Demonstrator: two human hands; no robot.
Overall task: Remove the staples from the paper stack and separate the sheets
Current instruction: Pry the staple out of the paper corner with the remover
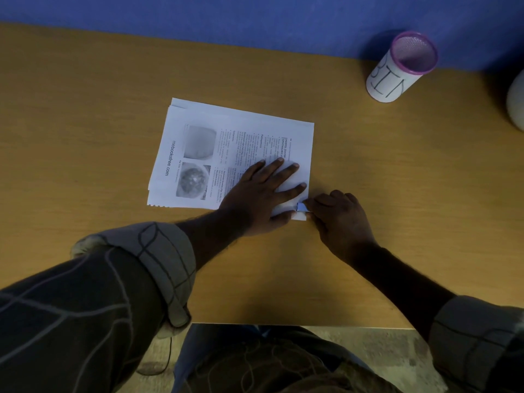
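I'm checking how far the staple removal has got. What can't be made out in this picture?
- Staple: hidden, head view, under the right hand and its small metal tool.
- Paper stack sheet count: edges too fine.
- Body text: too blurred.
- Pale object: cut by right edge.
- Bin cup contents: too dim.

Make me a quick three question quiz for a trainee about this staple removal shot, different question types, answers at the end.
1. True or false: the left hand lies flat with straight fingers on the white printed paper stack.
2. Multiple choice: the right hand holds a small shiny metal tool at which part of the stack? A) far left corner B) near right corner C) middle
3. Fill in: the white cylindrical cup with a purple rim bears the handwritten word ____.

Key: 1 true; 2 B; 3 BIN
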